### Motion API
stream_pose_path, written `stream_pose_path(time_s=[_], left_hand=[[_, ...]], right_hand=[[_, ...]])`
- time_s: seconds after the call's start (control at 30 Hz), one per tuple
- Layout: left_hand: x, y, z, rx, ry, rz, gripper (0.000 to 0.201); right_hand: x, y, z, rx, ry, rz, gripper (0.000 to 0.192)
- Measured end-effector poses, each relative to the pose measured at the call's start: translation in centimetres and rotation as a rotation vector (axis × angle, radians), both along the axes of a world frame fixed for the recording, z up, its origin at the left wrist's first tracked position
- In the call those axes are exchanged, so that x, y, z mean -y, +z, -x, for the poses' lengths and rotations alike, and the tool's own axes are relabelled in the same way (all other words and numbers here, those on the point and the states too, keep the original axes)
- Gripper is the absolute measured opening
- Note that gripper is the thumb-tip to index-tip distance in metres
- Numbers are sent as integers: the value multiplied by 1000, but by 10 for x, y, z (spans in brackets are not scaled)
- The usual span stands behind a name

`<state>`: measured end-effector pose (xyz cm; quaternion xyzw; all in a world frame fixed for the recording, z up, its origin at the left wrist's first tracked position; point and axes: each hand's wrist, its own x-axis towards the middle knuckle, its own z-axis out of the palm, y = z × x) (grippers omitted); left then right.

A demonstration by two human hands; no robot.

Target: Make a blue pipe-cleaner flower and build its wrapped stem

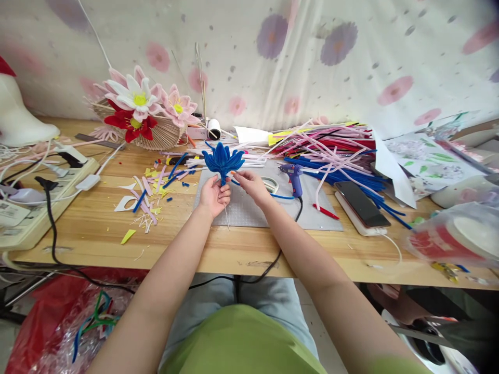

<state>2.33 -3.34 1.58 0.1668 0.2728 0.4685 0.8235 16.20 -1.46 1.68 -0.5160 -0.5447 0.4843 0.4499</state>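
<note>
My left hand (215, 198) is closed around the base of a blue pipe-cleaner flower (222, 160), which stands upright with its petals spread. A thin wire stem (226, 215) runs down below those fingers. Just right of the flower's base, my right hand (252, 187) pinches a blue pipe cleaner (281, 196), whose tail passes behind the hand and out over the grey cutting mat (249, 218). Part of that strand is hidden by the fingers. Behind the right wrist lie pale-handled scissors (272, 184), partly covered.
A purple glue gun (293, 181) rests on the mat, its black cord trailing over the table edge. Right are a phone (362, 203) and heaped pipe cleaners (331, 143). Left are scraps (150, 195), a power strip (47, 200) and finished flowers (136, 101). A wrapped cup (460, 236) stands far right.
</note>
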Motion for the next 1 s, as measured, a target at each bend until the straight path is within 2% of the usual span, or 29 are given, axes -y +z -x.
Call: stream_pose_path(time_s=[0.13,0.2,0.3,0.4,0.53,0.73,1.0], left_hand=[[1,-2,-7,-102,-49,-49,25],[3,-4,-11,-196,-5,-108,20],[5,-7,-16,-344,94,-250,14],[7,-9,-18,-448,104,-328,7],[2,-9,-15,-518,88,-258,15],[-9,-13,-4,-601,419,-147,10],[-8,-17,-4,-623,374,-159,22]], right_hand=[[-2,7,7,-7,104,36,32],[-5,9,9,-48,120,74,32],[-9,7,11,-109,97,76,28],[-13,2,10,-120,41,63,26],[-20,-5,2,2,-58,-16,25],[-22,-14,-8,128,-56,-103,32],[-15,-26,-10,113,-86,-60,37]])
